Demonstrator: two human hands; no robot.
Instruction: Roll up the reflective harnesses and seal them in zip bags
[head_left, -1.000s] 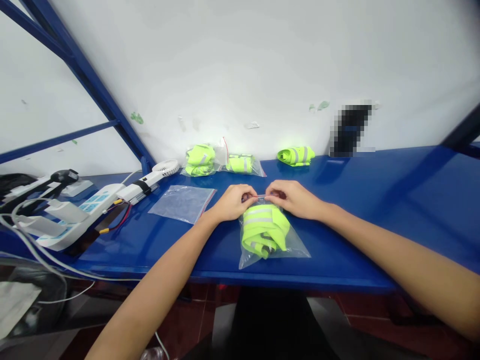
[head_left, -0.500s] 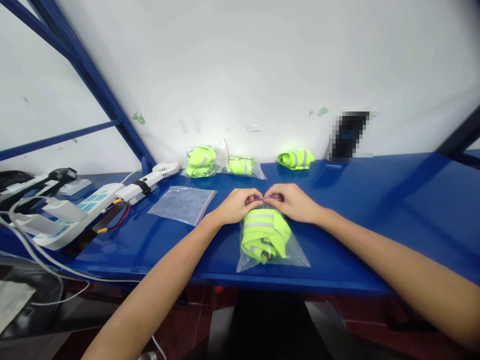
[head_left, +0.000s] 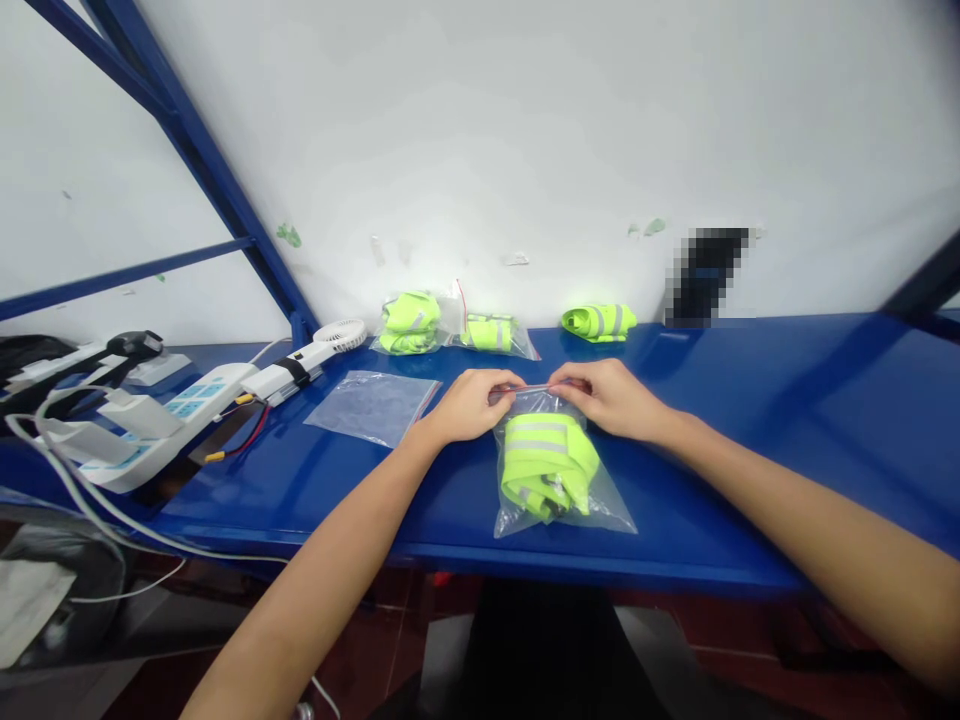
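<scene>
A clear zip-lock bag (head_left: 609,508) lies on the blue table near its front edge, with a folded neon-yellow reflective vest (head_left: 547,465) inside. My left hand (head_left: 480,402) pinches the left part of the bag's top strip between thumb and fingers. On the right part of that strip, my right hand (head_left: 604,395) grips in the same way. A short stretch of the zip edge shows between the two hands. To the left of my left hand, a flat bag (head_left: 371,408) with a red-edged strip rests on the table.
Along the wall sit two bagged yellow vests (head_left: 409,322) and a rolled vest (head_left: 598,322) without a visible bag. A white handheld fan (head_left: 339,337), a power strip (head_left: 176,420) and cables fill the left side. A pixelated dark object (head_left: 709,278) leans at the back right.
My hands have moved apart along the bag's top strip, the right one shifting rightward, so more of the zip edge shows. The view has shifted slightly.
</scene>
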